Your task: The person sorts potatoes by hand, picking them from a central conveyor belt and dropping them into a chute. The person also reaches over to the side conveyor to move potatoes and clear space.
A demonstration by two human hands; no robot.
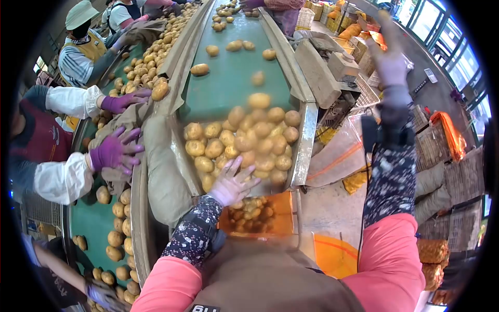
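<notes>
My left hand [234, 183], in a pale lilac glove, lies with fingers spread against the near edge of a heap of potatoes [213, 148]. The heap sits in the metal-sided end of a green conveyor belt [223, 99]; some potatoes are blurred. Just below that hand, more potatoes show inside an orange container [287, 208]. My right hand [389, 65], also gloved, is raised high on the right, smeared by motion. A tan blur appears at its fingertips, perhaps a potato; I cannot make out whether the hand grips it.
On the left, a second belt [86, 221] carries potatoes, with several co-workers alongside. One co-worker's purple-gloved hand [114, 151] rests near the divider. A stuffed sack [163, 171] lies beside my left arm. Crates [434, 145] and an orange bag [449, 135] stand at right.
</notes>
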